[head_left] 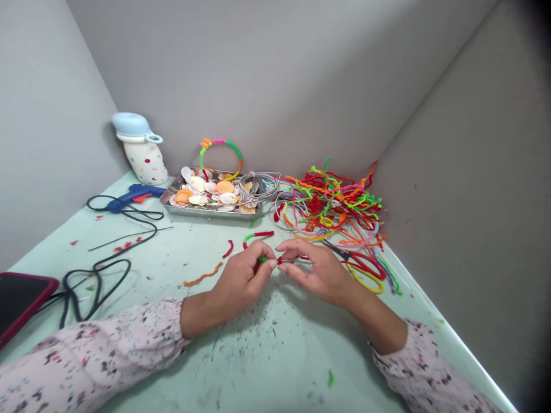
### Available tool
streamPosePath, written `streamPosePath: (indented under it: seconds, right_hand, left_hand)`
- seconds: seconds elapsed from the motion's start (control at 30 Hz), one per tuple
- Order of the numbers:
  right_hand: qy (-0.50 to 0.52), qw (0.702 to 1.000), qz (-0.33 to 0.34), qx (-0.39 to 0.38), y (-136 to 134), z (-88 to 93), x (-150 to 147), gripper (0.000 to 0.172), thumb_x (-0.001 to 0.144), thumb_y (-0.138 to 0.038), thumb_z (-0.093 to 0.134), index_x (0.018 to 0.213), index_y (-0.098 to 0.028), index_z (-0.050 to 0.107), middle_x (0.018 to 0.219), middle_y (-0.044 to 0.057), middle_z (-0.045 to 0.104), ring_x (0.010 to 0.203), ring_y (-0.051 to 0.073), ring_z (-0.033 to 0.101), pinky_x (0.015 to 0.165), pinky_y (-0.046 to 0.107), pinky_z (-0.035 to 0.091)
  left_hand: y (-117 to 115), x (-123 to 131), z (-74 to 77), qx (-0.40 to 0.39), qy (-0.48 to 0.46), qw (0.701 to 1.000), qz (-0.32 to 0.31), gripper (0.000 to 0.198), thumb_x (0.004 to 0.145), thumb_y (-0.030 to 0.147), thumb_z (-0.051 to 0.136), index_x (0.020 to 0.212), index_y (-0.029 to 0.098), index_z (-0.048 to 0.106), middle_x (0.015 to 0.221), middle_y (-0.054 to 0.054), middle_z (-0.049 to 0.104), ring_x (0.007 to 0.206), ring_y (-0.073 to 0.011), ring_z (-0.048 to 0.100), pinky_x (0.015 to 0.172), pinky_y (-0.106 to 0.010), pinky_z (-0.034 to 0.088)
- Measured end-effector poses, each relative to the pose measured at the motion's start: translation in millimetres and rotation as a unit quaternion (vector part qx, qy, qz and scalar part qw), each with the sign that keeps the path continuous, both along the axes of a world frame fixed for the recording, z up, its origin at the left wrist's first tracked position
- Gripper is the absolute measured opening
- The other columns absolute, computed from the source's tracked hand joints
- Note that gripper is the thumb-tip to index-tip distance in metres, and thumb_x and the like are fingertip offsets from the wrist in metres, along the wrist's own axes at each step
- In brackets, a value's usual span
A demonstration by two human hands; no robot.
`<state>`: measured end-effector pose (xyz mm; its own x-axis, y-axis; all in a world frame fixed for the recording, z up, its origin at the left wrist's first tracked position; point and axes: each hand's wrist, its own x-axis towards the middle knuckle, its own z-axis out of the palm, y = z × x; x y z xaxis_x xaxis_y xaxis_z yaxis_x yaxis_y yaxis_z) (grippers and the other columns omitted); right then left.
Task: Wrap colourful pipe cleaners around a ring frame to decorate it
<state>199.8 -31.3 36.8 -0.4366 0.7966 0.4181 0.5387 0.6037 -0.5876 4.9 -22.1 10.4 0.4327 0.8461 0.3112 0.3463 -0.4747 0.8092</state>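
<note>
- Head view: two bare hands meet over the pale green table (275, 367), working a green-and-red fuzzy strip (258, 234).
- Left hand (243, 275): thumb and forefinger pinched on the work, green showing at the fingertips, a curved length of it rising behind the knuckles.
- Right hand (321, 269): thumb and forefinger slightly parted, close around a small red tuft (279, 261) right at the left fingertips. Fingers hide the contact, so can't tell whether it is gripping or just guiding.
- Step in hand, my read: fine fingertip work at that red tuft, probably twisting or winding it on.
- Next move calls for a firm left pinch and small, light turns from the right; fuzzy stems likely slip if the left relaxes.
- Loose nearby: short red piece (228, 248) and orange strip (203, 276), both just beyond the left hand, touching neither hand.
- Back of table: metal tray (206, 213) of shells (224, 187), multicolored ring (232, 147) upright at it; heap of fuzzy stems (336, 201) right of that.
</note>
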Motion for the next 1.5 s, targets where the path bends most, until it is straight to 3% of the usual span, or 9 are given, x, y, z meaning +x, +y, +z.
streamPosePath:
  seconds: [0.2,0.43,0.6,0.9,1.1,1.23,1.37,1.5]
  right_hand:
    - [0.039,0.995,0.005,-0.088,-0.3,4.3,-2.5,0.024,0.085,-0.018,0.059,0.108,-0.023,0.06,0.098,0.002,0.073,0.087,0.016,0.071,0.08,0.029,0.055]
    - [0.041,0.994,-0.018,-0.096,-1.4,2.6,-2.1,0.026,0.084,-0.016,0.059,0.108,-0.025,0.063,0.102,0.002,0.073,0.092,0.016,0.071,0.076,0.027,0.057]
    - [0.055,0.995,-0.024,-0.08,-1.0,1.9,-2.9,0.024,0.084,-0.018,0.059,0.107,-0.023,0.064,0.103,0.003,0.073,0.093,0.017,0.071,0.082,0.03,0.057]
    - [0.027,0.994,0.033,-0.101,0.1,7.5,-1.9,0.037,0.084,-0.015,0.057,0.119,-0.026,0.062,0.116,0.002,0.069,0.106,0.019,0.066,0.092,0.033,0.053]
    - [0.038,0.99,0.027,-0.132,0.1,6.4,-0.7,0.048,0.082,-0.019,0.062,0.129,-0.026,0.056,0.122,0.005,0.067,0.11,0.022,0.065,0.098,0.041,0.05]
    - [0.114,0.98,0.019,-0.162,3.0,3.3,1.0,0.043,0.082,-0.021,0.062,0.125,-0.026,0.058,0.124,0.005,0.066,0.114,0.021,0.063,0.099,0.04,0.05]
    - [0.206,0.958,-0.022,-0.2,6.5,0.9,-0.1,0.033,0.082,-0.025,0.064,0.115,-0.025,0.064,0.115,0.005,0.07,0.105,0.019,0.067,0.093,0.038,0.054]
    - [0.261,0.945,-0.059,-0.189,7.4,-0.3,-2.2,0.024,0.08,-0.027,0.067,0.103,-0.024,0.07,0.106,0.004,0.073,0.098,0.019,0.069,0.09,0.036,0.054]
  left_hand:
    - [-1.6,-0.5,1.4,0.009,-0.004,1.0,-0.004,0.012,0.093,0.028,0.046,0.089,0.018,0.052,0.071,0.002,0.053,0.062,-0.012,0.046,0.059,-0.024,0.036]
    - [0.5,-0.4,0.5,0.008,-0.002,1.0,-0.005,0.013,0.093,0.028,0.045,0.091,0.018,0.053,0.075,0.001,0.055,0.065,-0.0124,0.047,0.061,-0.025,0.037]
    - [0.1,0.0,-0.4,0.001,-0.012,1.0,-0.004,0.013,0.092,0.03,0.048,0.092,0.018,0.052,0.072,0.001,0.054,0.06,-0.0113,0.045,0.056,-0.023,0.035]
    - [0.6,0.1,-2.3,0.06,-0.016,0.998,-0.003,0.006,0.089,0.022,0.053,0.092,0.017,0.056,0.076,0.001,0.058,0.064,-0.0103,0.049,0.061,-0.022,0.038]
    - [-0.3,-0.5,0.3,0.068,0.0,0.998,-0.006,0.006,0.089,0.021,0.053,0.087,0.017,0.056,0.073,0.002,0.057,0.062,-0.0101,0.048,0.059,-0.022,0.037]
    - [0.4,-0.2,-1.3,0.068,0.002,0.998,0.0,0.004,0.088,0.021,0.054,0.089,0.017,0.055,0.074,0.002,0.057,0.061,-0.0096,0.048,0.059,-0.022,0.037]
    - [-0.6,-0.8,-2.9,0.059,0.008,0.998,-0.002,0.005,0.088,0.023,0.054,0.09,0.018,0.055,0.073,0.002,0.056,0.061,-0.0099,0.049,0.058,-0.022,0.037]
    - [-1.5,-1.0,-3.5,0.051,0.007,0.999,-0.013,0.009,0.089,0.026,0.054,0.091,0.018,0.054,0.076,0.001,0.056,0.062,-0.0106,0.049,0.057,-0.022,0.037]
